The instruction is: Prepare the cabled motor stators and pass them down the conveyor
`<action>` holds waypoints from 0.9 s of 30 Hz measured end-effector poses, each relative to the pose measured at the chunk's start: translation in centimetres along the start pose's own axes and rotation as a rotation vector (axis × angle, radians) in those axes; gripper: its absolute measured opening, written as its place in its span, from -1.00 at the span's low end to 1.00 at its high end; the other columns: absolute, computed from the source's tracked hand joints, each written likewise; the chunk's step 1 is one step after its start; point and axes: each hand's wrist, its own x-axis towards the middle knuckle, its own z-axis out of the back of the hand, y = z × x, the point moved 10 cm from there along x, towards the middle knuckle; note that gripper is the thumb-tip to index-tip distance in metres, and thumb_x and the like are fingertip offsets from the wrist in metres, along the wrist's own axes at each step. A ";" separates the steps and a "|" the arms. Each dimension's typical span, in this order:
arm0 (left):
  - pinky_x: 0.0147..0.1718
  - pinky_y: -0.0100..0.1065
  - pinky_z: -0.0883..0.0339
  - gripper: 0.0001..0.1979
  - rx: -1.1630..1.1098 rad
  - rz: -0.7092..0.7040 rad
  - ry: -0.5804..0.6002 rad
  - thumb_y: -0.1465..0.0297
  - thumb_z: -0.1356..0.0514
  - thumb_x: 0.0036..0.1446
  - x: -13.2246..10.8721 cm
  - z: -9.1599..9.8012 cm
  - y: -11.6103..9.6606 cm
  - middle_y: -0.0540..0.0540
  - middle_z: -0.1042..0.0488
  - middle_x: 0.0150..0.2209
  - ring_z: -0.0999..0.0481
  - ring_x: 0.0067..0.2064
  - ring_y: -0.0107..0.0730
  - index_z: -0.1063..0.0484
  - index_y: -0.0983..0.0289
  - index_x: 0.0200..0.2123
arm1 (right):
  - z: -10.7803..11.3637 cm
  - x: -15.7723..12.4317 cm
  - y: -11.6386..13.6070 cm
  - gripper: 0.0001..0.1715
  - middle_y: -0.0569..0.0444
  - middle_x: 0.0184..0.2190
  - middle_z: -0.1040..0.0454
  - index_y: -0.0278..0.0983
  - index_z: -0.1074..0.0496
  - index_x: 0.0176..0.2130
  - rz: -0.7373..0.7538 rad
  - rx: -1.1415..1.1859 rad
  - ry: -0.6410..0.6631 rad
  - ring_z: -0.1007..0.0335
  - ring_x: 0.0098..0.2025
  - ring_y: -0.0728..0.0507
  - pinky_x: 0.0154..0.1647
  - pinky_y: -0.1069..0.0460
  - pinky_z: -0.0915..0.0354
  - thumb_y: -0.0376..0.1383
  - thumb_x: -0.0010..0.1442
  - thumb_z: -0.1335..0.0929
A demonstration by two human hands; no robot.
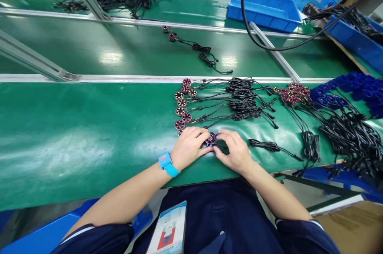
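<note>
My left hand point(189, 147) and my right hand point(234, 151) meet near the front edge of the green belt point(74, 134), both closed around a small round motor part point(211, 139) with a blue ring and a black cable trailing right. A blue band is on my left wrist. Just beyond my hands lies a column of several round red and copper motor parts point(182, 104) with their bundled black cables point(243, 102) laid out to the right.
A heap of similar parts with tangled black cables point(344, 130) and blue rings point(356, 88) lies at the right. Two parts with cables point(191, 44) rest on the far belt. Blue bins point(263, 8) stand behind. A phone point(169, 230) rests on my lap.
</note>
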 end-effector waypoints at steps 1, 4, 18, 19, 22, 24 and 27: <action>-0.05 -0.14 -0.34 -0.68 0.021 -0.019 -0.006 0.13 -0.27 0.25 0.0 0.1 -0.2 0.18 -0.55 -0.07 -0.50 -0.04 -0.13 -0.47 0.26 -0.12 | 0.0 -0.1 0.0 -0.65 -0.15 -0.02 -0.51 -0.27 -0.38 0.02 0.002 -0.002 -0.002 -0.46 0.03 -0.25 0.02 -0.15 -0.46 -0.24 0.25 -0.40; -0.07 -0.13 -0.35 -0.66 0.087 -0.077 -0.029 0.10 -0.25 0.25 0.0 0.4 -0.8 0.21 -0.55 -0.06 -0.50 -0.06 -0.11 -0.50 0.28 -0.15 | -0.4 0.0 0.1 -0.50 -0.15 -0.01 -0.51 -0.27 -0.32 0.12 -0.007 -0.011 0.036 -0.47 0.02 -0.27 0.03 -0.17 -0.46 -0.16 0.26 -0.41; -0.04 -0.10 -0.37 -0.05 0.010 -0.270 -0.148 -0.23 -0.16 0.06 -0.3 2.8 -1.5 0.30 -0.51 0.00 -0.53 0.00 -0.02 -0.05 0.22 0.34 | -0.8 0.5 0.5 -0.42 0.02 -0.38 -0.54 -0.30 -0.44 -0.08 -0.114 -0.235 0.124 -0.53 -0.42 -0.16 -0.51 0.00 -0.41 0.12 0.19 -0.38; -0.07 -0.11 -0.38 -0.01 -0.020 -0.286 -0.190 -0.21 -0.20 0.04 -0.4 3.4 -1.7 0.28 -0.52 -0.02 -0.54 -0.03 -0.03 0.01 0.19 0.37 | 0.9 0.8 0.8 -0.42 0.03 -0.40 -0.54 -0.29 -0.45 -0.08 -0.092 -0.242 0.070 -0.52 -0.44 -0.14 -0.52 0.01 -0.39 0.13 0.19 -0.37; -0.17 -0.15 -0.41 -0.15 -0.030 -0.355 -0.229 -0.07 -0.19 0.20 -0.8 3.6 -2.3 0.20 -0.57 -0.14 -0.58 -0.14 -0.10 0.06 0.12 0.40 | 8.9 1.3 0.4 -0.45 0.03 -0.32 -0.58 -0.28 -0.43 -0.03 -0.098 -0.232 -0.124 -0.53 -0.40 -0.09 -0.41 0.05 -0.44 0.08 0.21 -0.37; -0.20 -0.19 -0.43 -0.27 -0.036 -0.404 -0.188 -0.03 -0.14 0.28 -0.8 2.7 -2.9 0.19 -0.58 -0.18 -0.59 -0.19 -0.15 -0.03 0.15 0.37 | 15.6 0.8 -1.2 -0.46 0.01 -0.24 -0.59 -0.27 -0.42 0.02 -0.190 -0.274 -0.245 -0.51 -0.39 -0.07 -0.38 0.05 -0.46 0.03 0.20 -0.40; -0.22 -0.28 -0.46 -0.44 -0.052 -0.472 -0.085 0.00 -0.08 0.33 -0.6 1.1 -3.9 0.17 -0.58 -0.18 -0.60 -0.22 -0.24 -0.27 0.21 0.24 | 26.4 -1.5 -4.9 -0.43 0.06 -0.33 -0.55 -0.24 -0.45 0.03 -0.430 -0.462 -0.412 -0.37 -0.53 -0.03 -0.52 0.04 -0.35 0.04 0.16 -0.42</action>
